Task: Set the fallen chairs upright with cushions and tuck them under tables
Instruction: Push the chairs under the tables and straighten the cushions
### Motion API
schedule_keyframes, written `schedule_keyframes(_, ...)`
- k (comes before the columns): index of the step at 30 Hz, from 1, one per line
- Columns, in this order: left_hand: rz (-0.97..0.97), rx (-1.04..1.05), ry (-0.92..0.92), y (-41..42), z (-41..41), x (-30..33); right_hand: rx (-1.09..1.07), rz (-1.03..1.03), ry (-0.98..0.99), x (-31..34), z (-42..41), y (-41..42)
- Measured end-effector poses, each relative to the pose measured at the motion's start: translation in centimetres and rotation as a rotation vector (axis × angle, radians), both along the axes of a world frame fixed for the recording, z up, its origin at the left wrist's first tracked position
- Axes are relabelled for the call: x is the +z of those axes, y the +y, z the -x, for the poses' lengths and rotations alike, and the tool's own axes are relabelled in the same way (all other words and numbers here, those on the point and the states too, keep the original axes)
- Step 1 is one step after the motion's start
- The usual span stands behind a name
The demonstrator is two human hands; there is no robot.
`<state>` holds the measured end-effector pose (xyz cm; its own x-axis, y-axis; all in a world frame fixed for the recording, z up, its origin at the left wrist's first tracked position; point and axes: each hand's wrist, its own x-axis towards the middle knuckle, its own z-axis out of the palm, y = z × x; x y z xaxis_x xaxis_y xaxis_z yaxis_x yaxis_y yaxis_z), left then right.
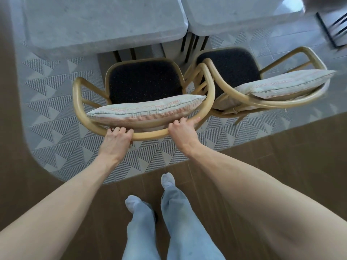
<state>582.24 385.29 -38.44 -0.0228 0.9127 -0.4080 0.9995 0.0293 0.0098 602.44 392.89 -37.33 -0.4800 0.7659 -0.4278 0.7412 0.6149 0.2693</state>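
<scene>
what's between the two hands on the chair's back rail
In the head view, a bare stretch of the curved rail runs between the left hand and right hand; the cushion lies just beyond.

chair frame (150, 135): smooth wood | seat (142, 83): dark speckled cloth | cushion (142, 111): woven cloth | tabletop (105, 21): pale marble

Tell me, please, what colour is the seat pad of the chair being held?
The seat pad is black with fine pale speckles, framed in tan wood; the head view shows it clearly.
</scene>
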Motion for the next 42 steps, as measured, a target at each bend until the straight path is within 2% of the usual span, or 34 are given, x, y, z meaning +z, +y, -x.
schedule_keyframes(8,0.0,-0.002,-0.046,0.3,0.8,-0.1,0.025,-0.019,0.001,-0.3,0.2,0.3)
schedule_keyframes(13,-0.005,0.079,-0.071,0.0,0.2,-0.3,0.026,-0.027,-0.011,-0.4,0.0,0.1)
schedule_keyframes(21,-0.017,0.114,-0.049,0.1,-0.5,-0.1,0.033,-0.03,-0.015,-0.5,-0.4,0.5)
schedule_keyframes(24,-0.013,0.155,-0.116,0.0,-0.4,0.2,-0.007,-0.004,0.009,0.1,-0.4,0.3)
schedule_keyframes(27,-0.025,0.214,-0.28,-0.5,0.0,1.3,-0.045,0.039,0.081,1.3,-0.5,0.1)
schedule_keyframes(30,-0.204,0.299,-0.464,-0.5,-0.5,4.4,-0.152,0.113,0.308,4.2,0.8,0.2)
schedule_keyframes(32,-0.367,0.453,-0.648,0.6,-1.2,7.6,-0.336,0.229,0.644,7.4,2.6,0.8)
schedule_keyframes(35,-0.626,0.686,-1.078,2.5,-2.0,13.6,-0.481,0.399,1.257,13.1,4.4,1.4)
schedule_keyframes(38,-0.834,0.707,-1.325,3.2,-2.5,18.7,-0.518,0.448,1.73,18.0,5.1,1.4)
schedule_keyframes(40,-0.948,0.717,-1.396,2.5,-2.6,21.2,-0.523,0.481,1.901,20.7,5.3,0.9)
schedule_keyframes(42,-1.015,0.716,-1.449,1.8,-2.6,23.0,-0.494,0.504,1.977,22.9,6.0,0.6)
